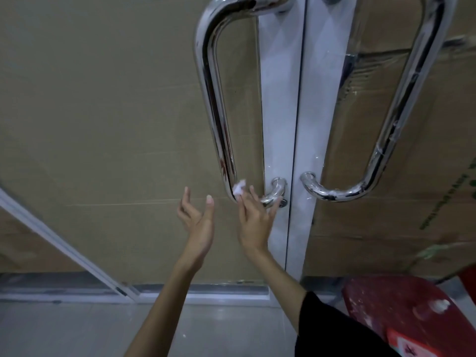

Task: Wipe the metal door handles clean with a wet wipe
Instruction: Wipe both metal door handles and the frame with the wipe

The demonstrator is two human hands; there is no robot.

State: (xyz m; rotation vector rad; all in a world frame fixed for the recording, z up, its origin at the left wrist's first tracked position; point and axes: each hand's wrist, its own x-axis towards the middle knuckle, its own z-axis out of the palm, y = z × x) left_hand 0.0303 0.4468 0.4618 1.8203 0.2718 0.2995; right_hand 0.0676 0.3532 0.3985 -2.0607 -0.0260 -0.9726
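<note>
Two shiny curved metal handles hang on a glass double door: the left handle (215, 104) and the right handle (401, 104). My right hand (253, 222) presses a small crumpled white wet wipe (239, 188) against the lower bend of the left handle, fingers stretched along the tube. My left hand (198, 222) hovers just left of that bend, palm up, fingers spread, holding nothing and touching nothing.
Brown cardboard covers the glass behind both doors. The white door frames (296, 124) meet between the handles. A red plastic stool (401, 310) with a white scrap on it stands at the lower right. The door threshold (154, 292) runs along the floor.
</note>
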